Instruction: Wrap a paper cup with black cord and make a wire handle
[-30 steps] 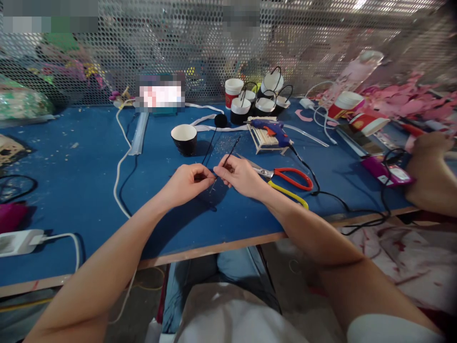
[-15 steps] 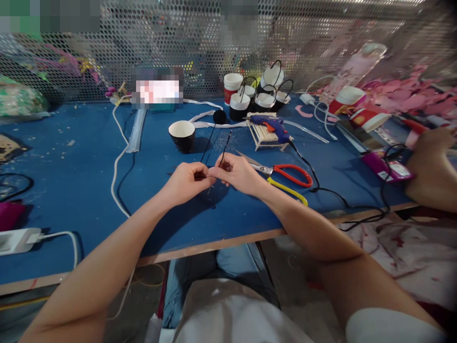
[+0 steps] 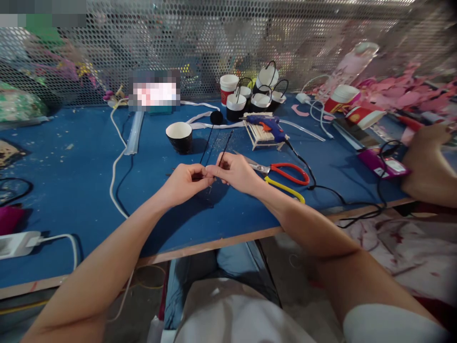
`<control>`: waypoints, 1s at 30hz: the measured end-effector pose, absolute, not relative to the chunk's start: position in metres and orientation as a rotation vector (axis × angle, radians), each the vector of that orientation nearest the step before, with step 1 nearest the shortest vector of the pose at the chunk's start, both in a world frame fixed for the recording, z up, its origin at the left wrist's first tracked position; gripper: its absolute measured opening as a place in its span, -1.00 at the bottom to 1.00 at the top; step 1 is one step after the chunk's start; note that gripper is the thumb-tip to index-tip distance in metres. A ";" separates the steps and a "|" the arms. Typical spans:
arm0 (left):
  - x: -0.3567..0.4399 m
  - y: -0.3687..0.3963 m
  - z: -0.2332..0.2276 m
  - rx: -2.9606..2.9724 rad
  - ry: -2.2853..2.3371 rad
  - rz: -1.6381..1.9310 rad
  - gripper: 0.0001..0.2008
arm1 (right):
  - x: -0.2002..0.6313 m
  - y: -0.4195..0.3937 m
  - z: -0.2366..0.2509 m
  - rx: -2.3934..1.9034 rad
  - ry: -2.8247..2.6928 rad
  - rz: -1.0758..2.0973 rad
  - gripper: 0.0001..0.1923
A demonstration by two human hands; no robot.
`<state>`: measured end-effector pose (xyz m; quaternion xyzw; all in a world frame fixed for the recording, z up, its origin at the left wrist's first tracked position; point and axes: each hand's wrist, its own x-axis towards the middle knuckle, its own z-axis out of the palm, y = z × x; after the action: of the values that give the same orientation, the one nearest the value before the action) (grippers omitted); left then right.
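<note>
My left hand (image 3: pixel 187 183) is closed, thumb and forefinger pinched, its fingertips meeting those of my right hand. My right hand (image 3: pixel 237 175) is closed round a thin black cord (image 3: pixel 226 145) whose stiff free end points up and away. The cord seems to run on between both sets of fingertips, though they hide most of it. Beyond my hands lies a round black piece (image 3: pixel 216 117) with a thin black strand leading towards my left fingers. A black-wrapped cup (image 3: pixel 180 142) stands behind my left hand. Scissors (image 3: pixel 289 174) with one red and one yellow handle lie beside my right hand.
A blue glue gun (image 3: pixel 267 126) rests on a small slatted wooden stand (image 3: pixel 255 137). Several white-and-black cups (image 3: pixel 236 110) with looped handles stand at the back. A white cable (image 3: pixel 114 176) crosses the left side. A person's arm (image 3: pixel 430 166) rests at the right edge.
The view has shifted slightly, moving the table items a little left. My hands keep the same pinch on the cord, with only slight finger movement.
</note>
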<state>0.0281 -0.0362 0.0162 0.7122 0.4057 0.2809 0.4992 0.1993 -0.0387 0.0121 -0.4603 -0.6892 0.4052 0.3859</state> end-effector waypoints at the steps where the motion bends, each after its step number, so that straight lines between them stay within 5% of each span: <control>1: 0.028 -0.036 0.015 1.720 0.980 0.674 -0.80 | 0.199 -0.039 0.013 -1.175 -1.757 1.028 -0.68; 9: 0.024 -0.033 0.016 1.679 0.939 0.672 -0.78 | 0.200 -0.039 0.018 -1.015 -1.780 1.221 -0.72; 24: 0.027 -0.034 0.013 1.856 1.063 0.701 -0.80 | 0.198 -0.039 0.015 -1.270 -1.917 0.805 -0.77; 30: 0.028 -0.034 0.011 1.807 1.039 0.706 -0.77 | 0.198 -0.039 0.015 -1.203 -1.902 0.929 -0.75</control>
<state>0.0279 -0.0343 0.0107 0.7319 0.4207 0.2858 0.4534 0.1984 -0.0390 0.0148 -0.4635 -0.7329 0.3581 0.3462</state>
